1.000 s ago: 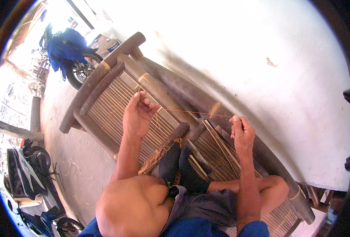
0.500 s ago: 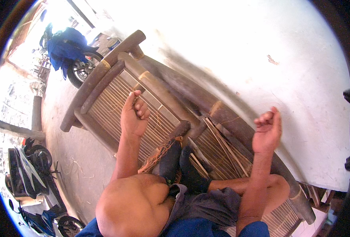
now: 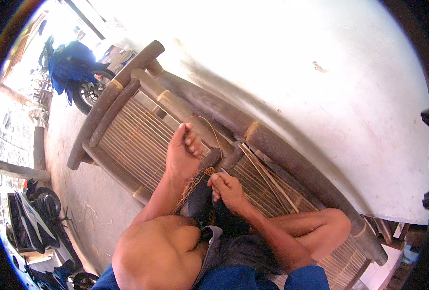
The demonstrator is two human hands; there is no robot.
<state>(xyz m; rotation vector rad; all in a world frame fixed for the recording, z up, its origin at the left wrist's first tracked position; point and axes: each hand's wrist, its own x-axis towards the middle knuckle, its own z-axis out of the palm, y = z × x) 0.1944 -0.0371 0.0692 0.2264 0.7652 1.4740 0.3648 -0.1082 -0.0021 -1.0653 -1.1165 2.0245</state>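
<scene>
Closest in, bent bare knees (image 3: 156,251) are filling the bottom of the frame. Just above, near the centre, the left hand (image 3: 184,152) is pinching a thin strand (image 3: 214,128) between thumb and forefinger, its other fingers curling loosely. Lower and to the right, the right hand (image 3: 228,189) is bringing its thumb and forefinger together; whether it is gripping the strand's lower part, I cannot tell.

The strand is arching between the hands in the middle of the frame. Being so slack, it could be kinking or looping over itself, I judge; lying so near the tangled bundle of strands (image 3: 195,184), it could also be snagging there if pulled carelessly. It is looking fine, springy and orange-brown, glinting a little along its curve. The bundle is sitting beside the dark socks (image 3: 201,199), its loose ends fraying outward.

Beyond, a dark bamboo bench (image 3: 132,128) is running diagonally across the frame, loose flat strips (image 3: 271,180) lying on its slats. Farther off, a blue-draped motorbike (image 3: 74,67) is standing at upper left.
</scene>
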